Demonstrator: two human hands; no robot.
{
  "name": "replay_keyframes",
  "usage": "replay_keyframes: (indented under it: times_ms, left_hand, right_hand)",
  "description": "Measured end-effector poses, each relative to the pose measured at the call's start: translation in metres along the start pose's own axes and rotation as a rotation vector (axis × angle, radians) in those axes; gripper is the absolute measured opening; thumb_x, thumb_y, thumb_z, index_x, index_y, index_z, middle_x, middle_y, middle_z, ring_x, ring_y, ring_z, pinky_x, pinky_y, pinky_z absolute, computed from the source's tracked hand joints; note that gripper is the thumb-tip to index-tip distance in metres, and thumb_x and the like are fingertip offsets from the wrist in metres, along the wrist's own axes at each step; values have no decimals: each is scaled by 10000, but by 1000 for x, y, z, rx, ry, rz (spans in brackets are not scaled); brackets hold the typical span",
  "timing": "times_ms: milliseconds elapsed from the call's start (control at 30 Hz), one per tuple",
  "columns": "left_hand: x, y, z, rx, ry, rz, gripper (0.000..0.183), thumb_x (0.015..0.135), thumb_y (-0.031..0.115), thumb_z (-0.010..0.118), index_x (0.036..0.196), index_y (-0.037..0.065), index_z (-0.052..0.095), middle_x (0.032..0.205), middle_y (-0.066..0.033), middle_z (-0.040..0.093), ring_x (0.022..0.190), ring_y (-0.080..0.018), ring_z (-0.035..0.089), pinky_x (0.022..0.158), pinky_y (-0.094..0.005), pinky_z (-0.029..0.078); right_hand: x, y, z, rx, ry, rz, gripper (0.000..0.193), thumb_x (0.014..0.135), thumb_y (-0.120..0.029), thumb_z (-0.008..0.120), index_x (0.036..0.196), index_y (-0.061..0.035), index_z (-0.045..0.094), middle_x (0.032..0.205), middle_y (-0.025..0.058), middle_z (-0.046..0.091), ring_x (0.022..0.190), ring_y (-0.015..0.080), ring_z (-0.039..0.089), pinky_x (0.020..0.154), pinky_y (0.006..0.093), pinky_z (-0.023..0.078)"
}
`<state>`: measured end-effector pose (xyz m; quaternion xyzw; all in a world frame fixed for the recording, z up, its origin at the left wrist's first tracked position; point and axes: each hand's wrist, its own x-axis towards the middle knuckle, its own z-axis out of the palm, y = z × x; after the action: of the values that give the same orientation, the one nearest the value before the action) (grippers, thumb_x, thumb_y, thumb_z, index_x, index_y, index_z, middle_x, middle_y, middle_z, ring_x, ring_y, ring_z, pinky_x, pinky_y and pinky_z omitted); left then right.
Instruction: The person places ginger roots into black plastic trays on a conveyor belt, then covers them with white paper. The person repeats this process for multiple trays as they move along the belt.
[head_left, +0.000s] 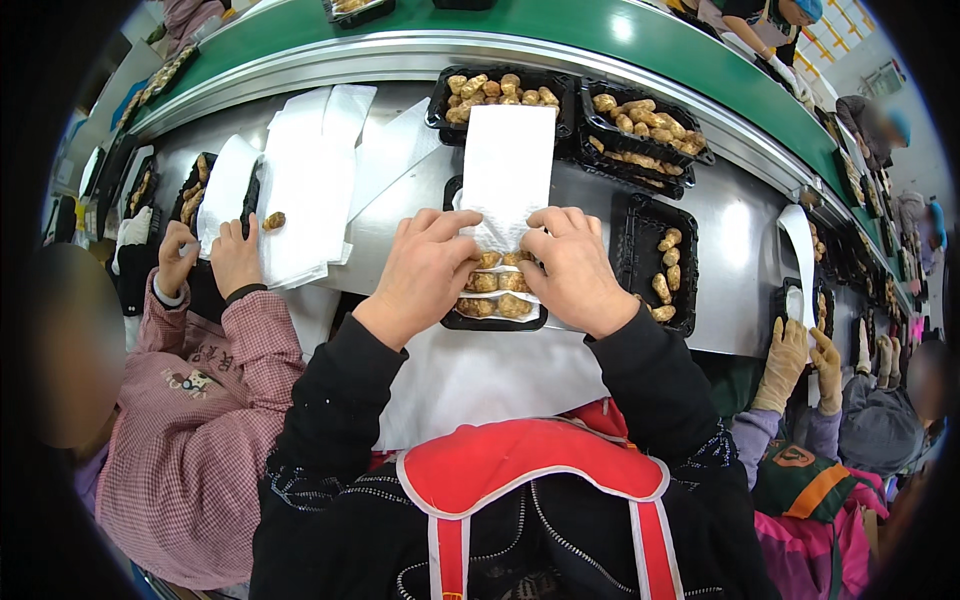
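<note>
In front of me lies a black plastic tray [496, 323] with rows of small brown-and-cream pieces [484, 282] that look like stubby mushrooms. White paper [508, 150] lines it, showing as folds between the rows, and its long end runs out over the far side. My left hand [420, 265] is on the left edge of the paper, fingers bent and thumb by the farthest row. Mirroring it, my right hand [572, 262] has its fingers curled on the paper's right edge, thumb beside the same row. The fingertips partly hide that row.
Beyond the tray stand a full mushroom tray [560, 103] and a stack of trays [640, 130]. A part-filled tray [628, 250] is at right. White paper sheets [310, 180] and a loose mushroom [274, 221] lie left. Co-workers' hands [236, 258] and gloved hands [785, 365] flank me. A green conveyor [500, 20] runs behind.
</note>
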<state>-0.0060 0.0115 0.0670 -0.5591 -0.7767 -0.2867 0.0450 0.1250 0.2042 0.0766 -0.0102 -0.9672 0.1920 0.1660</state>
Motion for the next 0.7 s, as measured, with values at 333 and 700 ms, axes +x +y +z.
replay_keyframes:
  times_ms: [333,700]
  left_hand:
    - [18,-7,-10,7,-243,-32,110,843,68,727,943,77,682,1180,-54,706,1095,-256,592,976,-395,408]
    - [14,-14,0,-53,-222,-70,248,871,57,664,1111,110,691,1046,-61,667,1038,-284,601,911,-413,428]
  right_hand:
    - [12,8,0,-55,-119,-62,140,805,-105,702,929,-49,670,954,103,644,1048,315,570,999,455,365]
    - [18,8,1,38,-188,-6,165,779,-77,672,939,-43,694,952,122,637,1012,334,569,1008,496,346]
